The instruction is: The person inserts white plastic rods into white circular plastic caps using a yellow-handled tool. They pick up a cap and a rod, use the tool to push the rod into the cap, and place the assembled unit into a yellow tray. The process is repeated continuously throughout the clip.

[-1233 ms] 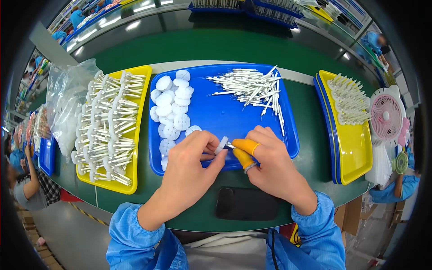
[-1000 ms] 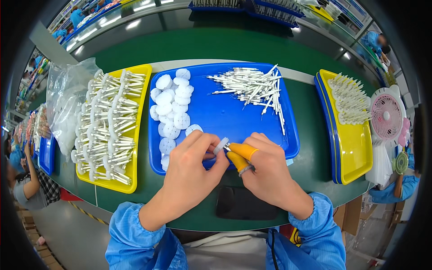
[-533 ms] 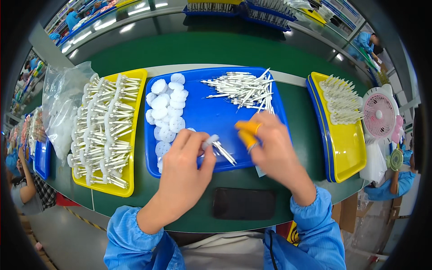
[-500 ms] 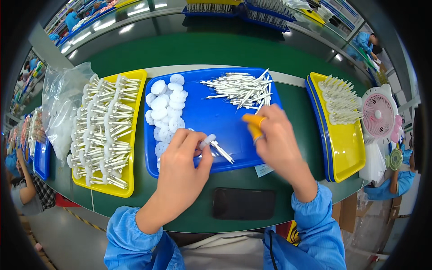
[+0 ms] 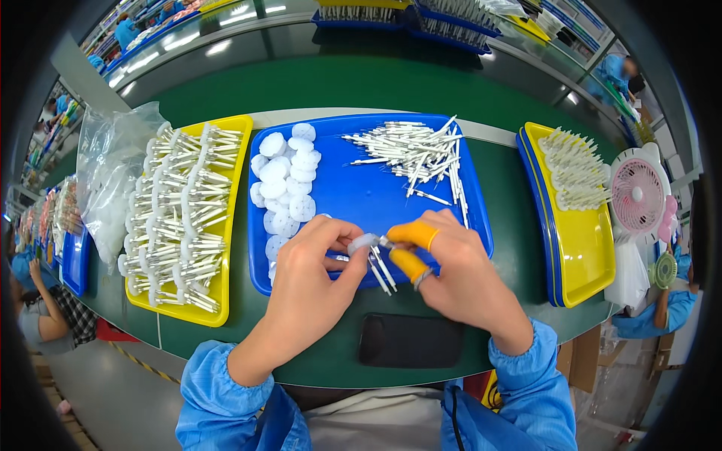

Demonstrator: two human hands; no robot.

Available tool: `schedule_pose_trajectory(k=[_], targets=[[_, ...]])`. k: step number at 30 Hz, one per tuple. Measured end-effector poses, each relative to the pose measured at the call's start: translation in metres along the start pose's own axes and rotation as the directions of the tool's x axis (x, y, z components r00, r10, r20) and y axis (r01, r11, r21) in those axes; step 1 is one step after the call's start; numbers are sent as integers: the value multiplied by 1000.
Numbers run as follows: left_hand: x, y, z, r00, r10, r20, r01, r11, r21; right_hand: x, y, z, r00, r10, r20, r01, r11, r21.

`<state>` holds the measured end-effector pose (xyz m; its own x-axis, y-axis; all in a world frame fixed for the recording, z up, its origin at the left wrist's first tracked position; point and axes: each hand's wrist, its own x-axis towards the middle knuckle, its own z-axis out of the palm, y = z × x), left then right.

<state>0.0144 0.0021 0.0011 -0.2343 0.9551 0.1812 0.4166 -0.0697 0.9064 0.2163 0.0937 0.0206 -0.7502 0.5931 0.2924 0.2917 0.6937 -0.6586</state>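
Over the front edge of a blue tray (image 5: 353, 204), my left hand (image 5: 310, 269) pinches a translucent white disc (image 5: 363, 243). A few thin white sticks (image 5: 382, 270) hang from the disc toward me. My right hand (image 5: 470, 278) wears yellow finger cots (image 5: 414, 234) on its thumb and forefinger. Those two fingertips are closed on another white stick (image 5: 386, 242) whose tip meets the disc's edge; the cots hide most of it. Loose white discs (image 5: 275, 171) are heaped along the tray's left side, and a pile of loose white sticks (image 5: 410, 150) lies at its far right.
On the left, a yellow tray (image 5: 239, 161) holds rows of discs fitted with sticks, beside a clear plastic bag (image 5: 113, 177). A black phone (image 5: 410, 340) lies near me. On the right stand stacked trays topped by a yellow tray (image 5: 583, 259), and a pink-and-white fan (image 5: 637, 184).
My right hand has come from the stick pile toward me and left, bringing a stick to the disc. Sticks at the pile's near edge have shifted. My left hand keeps holding the disc.
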Motion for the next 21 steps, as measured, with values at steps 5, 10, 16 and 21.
schedule_pose_trajectory(k=[5,10,16,21], targets=[[-1,0,3,997,71,10,-71,997,43,-6,-9,-1,998,-9,66,10,1000,-12],[-1,2,4,998,64,11,-64,993,98,-9,-1,2,998,-2,68,4,999,-35],[-2,2,6,1000,27,-15,-26,995,93,-8,0,3,996,31,80,-23,994,-104],[-4,1,6,1000,3,-12,-2,995,98,-7,-1,9,999,-3,55,9,993,-119]])
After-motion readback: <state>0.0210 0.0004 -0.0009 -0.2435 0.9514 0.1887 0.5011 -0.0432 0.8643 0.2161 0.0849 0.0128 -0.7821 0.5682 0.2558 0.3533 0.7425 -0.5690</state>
